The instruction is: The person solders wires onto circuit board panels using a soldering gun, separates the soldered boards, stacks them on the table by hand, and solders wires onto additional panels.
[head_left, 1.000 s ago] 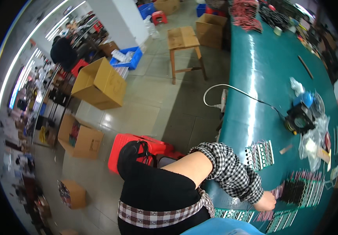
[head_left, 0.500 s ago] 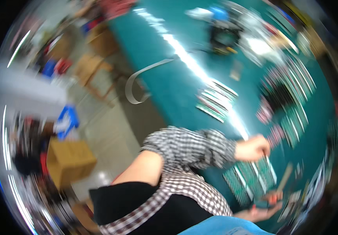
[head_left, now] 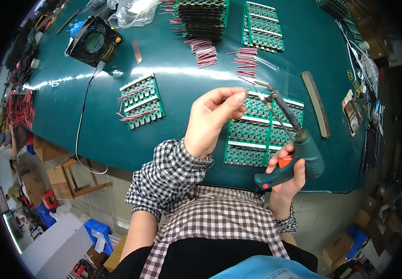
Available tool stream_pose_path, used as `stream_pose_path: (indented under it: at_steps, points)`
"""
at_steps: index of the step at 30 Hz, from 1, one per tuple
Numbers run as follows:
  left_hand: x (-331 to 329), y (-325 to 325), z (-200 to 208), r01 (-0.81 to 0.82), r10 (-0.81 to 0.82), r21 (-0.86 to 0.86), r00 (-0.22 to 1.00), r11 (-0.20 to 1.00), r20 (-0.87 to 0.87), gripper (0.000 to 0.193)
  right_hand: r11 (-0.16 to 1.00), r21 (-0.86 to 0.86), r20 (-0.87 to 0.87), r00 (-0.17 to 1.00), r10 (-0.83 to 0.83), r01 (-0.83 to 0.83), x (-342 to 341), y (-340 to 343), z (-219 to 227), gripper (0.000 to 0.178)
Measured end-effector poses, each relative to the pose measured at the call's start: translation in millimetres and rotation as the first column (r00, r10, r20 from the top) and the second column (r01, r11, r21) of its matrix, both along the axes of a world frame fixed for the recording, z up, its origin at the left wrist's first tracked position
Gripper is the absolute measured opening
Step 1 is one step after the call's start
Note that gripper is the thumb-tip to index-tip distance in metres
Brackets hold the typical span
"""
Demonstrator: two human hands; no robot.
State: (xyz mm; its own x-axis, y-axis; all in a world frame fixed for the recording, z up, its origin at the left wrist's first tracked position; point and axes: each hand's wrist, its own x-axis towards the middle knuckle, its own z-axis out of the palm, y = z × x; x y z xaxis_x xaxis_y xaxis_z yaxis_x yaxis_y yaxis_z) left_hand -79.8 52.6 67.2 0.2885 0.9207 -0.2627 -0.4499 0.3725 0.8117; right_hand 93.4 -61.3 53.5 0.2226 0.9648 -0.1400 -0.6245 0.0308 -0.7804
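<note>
My right hand [head_left: 282,179] is wrapped around a green pistol-shaped soldering gun [head_left: 311,156] with an orange-red trigger. The gun's metal tip points up and left, close to my left hand. My left hand [head_left: 215,116] is closed in a pinch, thumb against forefinger; what it holds, if anything, is too small to make out. Both hands are over a green circuit board panel [head_left: 246,131] with white connector strips, partly hidden by the left hand and the gun. Just beyond the fingertips lies a small pile of red and white wires [head_left: 246,63].
A second panel [head_left: 140,104] with red wires lies left. Farther back are more wires [head_left: 202,52], a tall stack of boards [head_left: 200,21] and another green panel [head_left: 262,28]. A black fan [head_left: 91,41] stands at back left, a long flat bar [head_left: 316,103] at right.
The view has swung right and steadied, bringing the panel to the middle. The soldering gun, blurred low at the right before, is now raised with its tip near my left hand, which stays pinched.
</note>
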Motion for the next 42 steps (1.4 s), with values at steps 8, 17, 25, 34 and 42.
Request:
stream_pose_path:
  at_steps: [8,17,25,34,42]
  points:
    - [13.2,4.5,-3.2,0.056,-0.025,-0.162,0.982,0.985,0.185,0.022,0.993,-0.099,0.06,0.996,-0.059,0.065,-5.9,-6.0,-5.3,0.043]
    - [21.4,13.2,-7.3,0.091,-0.052,-0.195,0.979,0.977,0.197,0.017,0.994,-0.098,-0.021,0.998,-0.051,0.048,1.4,-4.4,-11.4,0.047]
    - [19.4,16.7,-13.5,0.134,-0.099,-0.211,0.981,0.968,0.169,0.019,0.987,-0.151,-0.039,0.997,-0.059,0.053,1.2,-1.3,-10.5,0.047]
    - [-33.2,31.2,-18.0,0.354,-0.294,0.069,0.859,0.933,-0.42,0.015,0.98,-0.174,0.179,0.982,-0.068,0.1,32.8,5.2,1.1,0.051]
    - [-29.3,43.4,-25.7,0.444,-0.297,0.047,0.671,0.895,-0.679,0.007,0.986,-0.154,0.357,0.934,-0.005,0.064,39.9,-2.3,-0.6,0.054]
